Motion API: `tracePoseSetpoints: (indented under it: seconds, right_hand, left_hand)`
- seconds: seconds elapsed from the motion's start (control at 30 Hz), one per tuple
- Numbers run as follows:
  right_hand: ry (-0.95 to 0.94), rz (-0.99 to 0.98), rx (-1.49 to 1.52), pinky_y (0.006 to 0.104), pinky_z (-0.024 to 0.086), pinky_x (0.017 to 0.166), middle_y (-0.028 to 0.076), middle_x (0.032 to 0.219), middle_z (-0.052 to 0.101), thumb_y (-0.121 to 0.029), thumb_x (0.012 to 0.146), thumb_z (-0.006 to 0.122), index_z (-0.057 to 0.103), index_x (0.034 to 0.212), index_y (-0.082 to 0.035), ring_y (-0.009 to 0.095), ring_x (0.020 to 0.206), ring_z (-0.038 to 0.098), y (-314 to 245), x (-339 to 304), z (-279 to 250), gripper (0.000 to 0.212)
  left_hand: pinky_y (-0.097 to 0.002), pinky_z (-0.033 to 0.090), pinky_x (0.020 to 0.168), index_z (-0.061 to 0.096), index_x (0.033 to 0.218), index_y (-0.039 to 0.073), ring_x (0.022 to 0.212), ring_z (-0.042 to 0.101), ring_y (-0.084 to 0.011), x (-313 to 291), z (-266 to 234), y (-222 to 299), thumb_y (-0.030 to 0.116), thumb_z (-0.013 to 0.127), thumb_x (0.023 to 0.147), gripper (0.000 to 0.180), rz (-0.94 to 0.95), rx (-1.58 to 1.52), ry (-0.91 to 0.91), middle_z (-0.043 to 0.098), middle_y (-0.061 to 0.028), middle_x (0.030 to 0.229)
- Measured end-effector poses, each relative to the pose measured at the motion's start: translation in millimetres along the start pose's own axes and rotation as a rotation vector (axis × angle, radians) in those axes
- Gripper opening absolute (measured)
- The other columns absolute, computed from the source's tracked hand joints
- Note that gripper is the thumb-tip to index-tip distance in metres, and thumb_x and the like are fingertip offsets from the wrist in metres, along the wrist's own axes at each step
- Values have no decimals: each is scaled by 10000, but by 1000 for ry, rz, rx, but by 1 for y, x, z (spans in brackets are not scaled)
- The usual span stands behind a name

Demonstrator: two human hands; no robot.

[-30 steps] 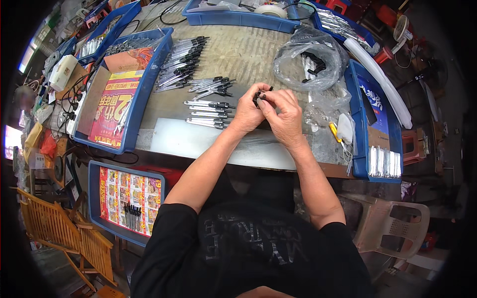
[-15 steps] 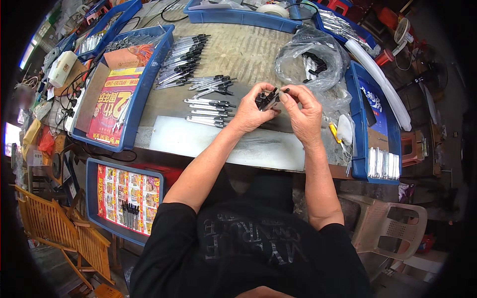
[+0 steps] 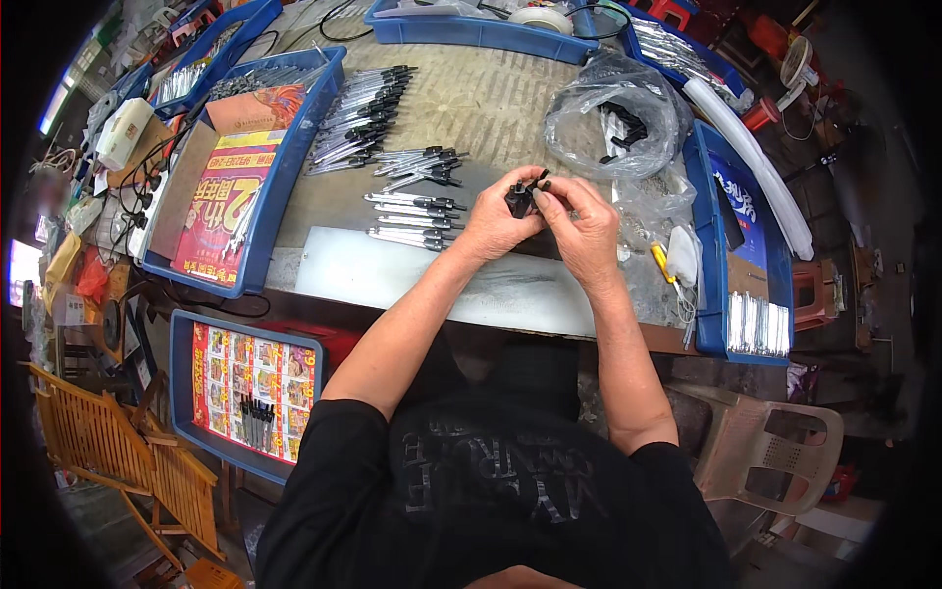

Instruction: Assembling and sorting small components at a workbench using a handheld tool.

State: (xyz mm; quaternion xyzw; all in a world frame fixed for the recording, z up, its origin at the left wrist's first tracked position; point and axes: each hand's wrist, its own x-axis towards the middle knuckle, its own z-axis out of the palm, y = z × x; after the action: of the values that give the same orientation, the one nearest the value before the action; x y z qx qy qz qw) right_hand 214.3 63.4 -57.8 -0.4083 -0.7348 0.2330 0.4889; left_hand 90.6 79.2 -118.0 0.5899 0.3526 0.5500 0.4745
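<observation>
Standing here by the bench, and it's all fingers right now. The left hand (image 3: 498, 221) is curled around a bunch of small, slim black plastic pieces (image 3: 520, 199), held just above the near part of the table. The right hand (image 3: 587, 231) is right up against it, thumb and forefinger in a narrow pinch at the tips of that bunch — can't tell exactly how many bits are between those fingers, they overlap too much.

Under the forearms there's a smooth white rectangular sheet (image 3: 422, 280) along the table edge. Just left of the hands lie silver-barrelled pens with black ends (image 3: 414, 221) in a short row, with a looser pile and a long stack of similar ones behind. Off to the right sits a crumpled clear plastic bag (image 3: 574, 128) with more black parts inside, and nearer the person a small yellow-handled tool (image 3: 660, 260).

Blue plastic trays flank the table — the right one (image 3: 714, 275) has shiny silver strips (image 3: 758, 324) standing in its near end.
</observation>
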Motion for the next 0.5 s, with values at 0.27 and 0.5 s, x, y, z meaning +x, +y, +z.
tracePoseSetpoints:
  seconds: [0.27, 0.5]
  right_hand:
    - [23, -12, -34, 258, 452, 567, 97, 762, 605, -43, 733, 593, 591, 834, -4, 159, 644, 584, 6, -8, 6, 108]
    - [126, 147, 235, 225, 446, 571, 59, 756, 596, -55, 777, 571, 579, 878, 20, 91, 654, 551, 28, -30, 9, 126]
  left_hand:
    - [-203, 429, 655, 508, 1036, 12, 717, 495, -51, 0, 0, -3, 90, 652, 684, 388, -104, -69, 32, 568, 3, 805]
    - [-171, 408, 612, 507, 965, 18, 698, 468, -22, 0, -3, -13, 85, 643, 726, 283, -111, -81, 23, 529, 24, 799]
